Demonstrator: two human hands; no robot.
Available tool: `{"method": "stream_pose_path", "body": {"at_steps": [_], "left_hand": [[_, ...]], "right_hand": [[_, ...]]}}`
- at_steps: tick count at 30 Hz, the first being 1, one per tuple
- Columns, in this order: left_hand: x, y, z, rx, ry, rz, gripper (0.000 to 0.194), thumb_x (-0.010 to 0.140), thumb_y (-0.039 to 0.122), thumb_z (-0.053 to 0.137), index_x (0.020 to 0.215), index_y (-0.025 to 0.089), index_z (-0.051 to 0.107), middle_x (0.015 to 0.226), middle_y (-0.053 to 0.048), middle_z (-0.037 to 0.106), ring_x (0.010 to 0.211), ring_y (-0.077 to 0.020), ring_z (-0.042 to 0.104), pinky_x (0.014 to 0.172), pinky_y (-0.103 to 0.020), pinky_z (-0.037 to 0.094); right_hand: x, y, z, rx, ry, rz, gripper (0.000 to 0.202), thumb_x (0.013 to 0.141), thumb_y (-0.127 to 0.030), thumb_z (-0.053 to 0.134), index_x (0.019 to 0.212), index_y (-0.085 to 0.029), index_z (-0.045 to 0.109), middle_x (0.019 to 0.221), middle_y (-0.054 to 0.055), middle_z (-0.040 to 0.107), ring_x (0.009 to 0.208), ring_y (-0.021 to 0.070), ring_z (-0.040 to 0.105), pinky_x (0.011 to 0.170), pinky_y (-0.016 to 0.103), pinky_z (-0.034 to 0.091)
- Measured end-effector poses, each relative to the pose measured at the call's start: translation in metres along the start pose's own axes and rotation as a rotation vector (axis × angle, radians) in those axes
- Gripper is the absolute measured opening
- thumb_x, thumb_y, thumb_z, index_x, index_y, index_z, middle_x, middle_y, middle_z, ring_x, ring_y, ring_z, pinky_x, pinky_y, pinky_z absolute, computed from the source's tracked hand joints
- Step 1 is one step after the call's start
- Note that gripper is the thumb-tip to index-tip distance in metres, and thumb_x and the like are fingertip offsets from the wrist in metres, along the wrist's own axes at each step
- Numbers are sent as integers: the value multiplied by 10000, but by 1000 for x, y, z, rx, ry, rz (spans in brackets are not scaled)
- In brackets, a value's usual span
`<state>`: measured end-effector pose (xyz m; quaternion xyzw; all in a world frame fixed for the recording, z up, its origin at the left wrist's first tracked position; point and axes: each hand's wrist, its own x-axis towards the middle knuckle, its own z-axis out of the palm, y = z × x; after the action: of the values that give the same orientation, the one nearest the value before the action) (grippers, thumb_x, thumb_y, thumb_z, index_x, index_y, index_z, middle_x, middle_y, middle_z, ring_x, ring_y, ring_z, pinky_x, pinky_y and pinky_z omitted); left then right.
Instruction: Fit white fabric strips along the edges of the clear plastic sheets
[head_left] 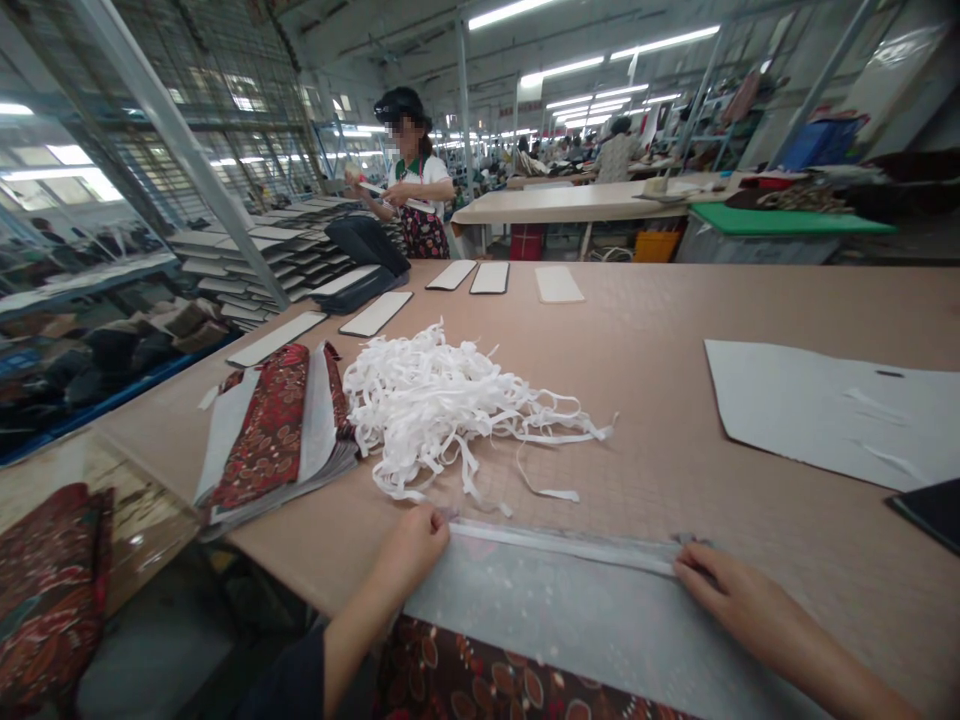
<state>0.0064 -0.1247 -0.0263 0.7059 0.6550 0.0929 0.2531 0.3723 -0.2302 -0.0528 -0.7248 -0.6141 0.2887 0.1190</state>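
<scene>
A grey-backed cloth [555,600] with a red and brown leaf print on its other side lies at the near table edge. Along its far edge runs a narrow white strip [562,543]. My left hand [420,545] pinches the left end of that edge, strip included. At the right end my right hand [701,572] has its fingers closed on the same edge. Just beyond the cloth sits a tangled heap of white strips [450,400], and one loose strip trails toward the cloth.
Folded printed cloths [262,440] are stacked at the left table edge. White panels [491,278] lie toward the back, and a large white sheet [825,410] is at right. Across the table stands a person [420,190] holding a pale piece, beside stacked boards [247,250].
</scene>
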Motion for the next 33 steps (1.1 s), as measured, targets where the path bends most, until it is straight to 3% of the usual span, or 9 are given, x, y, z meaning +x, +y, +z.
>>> {"method": "stream_pose_path", "body": {"at_steps": [8,10,13,17,19,22,26,33], "left_hand": [[-8,8,-1,150,10,6,70,745,189,469,694,175,514,654,-15,548,629,-160,511,561,-245,285],[-13,13,-1,308,80,96,84,774,185,454,783,170,536,768,-39,571,731,-181,529,623,-260,331],[-21,19,0,596,167,349,199,804,105,403,902,165,565,898,-69,579,867,-213,518,748,-317,369],[-28,19,7,817,130,561,332,779,12,375,1025,108,577,998,-134,588,895,-240,536,796,-366,401],[-31,18,10,874,121,587,406,773,-4,363,1117,118,540,1004,-147,587,890,-241,548,788,-366,416],[-37,22,11,935,99,604,563,775,-17,341,1268,247,404,934,-110,591,846,-223,563,755,-357,430],[-41,34,12,1041,57,580,667,771,-27,343,1306,368,302,882,-94,582,804,-224,573,713,-359,432],[-40,51,11,1074,-38,533,660,776,-18,330,1305,376,301,839,-102,587,762,-230,568,664,-364,420]], "right_hand": [[-1,-3,-1,-56,9,13,255,824,-363,319,750,-224,519,797,52,631,763,217,595,668,293,384],[-1,-6,-3,-73,7,23,238,823,-344,328,738,-219,513,788,49,625,748,209,592,656,288,377],[-2,-12,-6,-105,8,28,206,816,-302,349,722,-210,507,772,47,617,729,196,583,644,275,364],[-3,-18,-11,-139,1,40,174,798,-243,370,693,-196,500,759,49,616,705,183,570,627,263,345],[-2,-18,-13,-137,0,46,157,789,-227,383,698,-192,507,745,42,617,697,178,566,619,258,335],[0,-18,-15,-130,14,49,136,776,-220,408,708,-188,521,740,37,619,705,173,565,614,251,324],[2,-20,-14,-161,21,73,143,774,-234,422,697,-185,533,750,43,627,720,178,567,605,250,311],[1,-28,-15,-235,38,96,161,781,-236,417,730,-183,560,791,57,636,740,185,576,585,256,299]]}}
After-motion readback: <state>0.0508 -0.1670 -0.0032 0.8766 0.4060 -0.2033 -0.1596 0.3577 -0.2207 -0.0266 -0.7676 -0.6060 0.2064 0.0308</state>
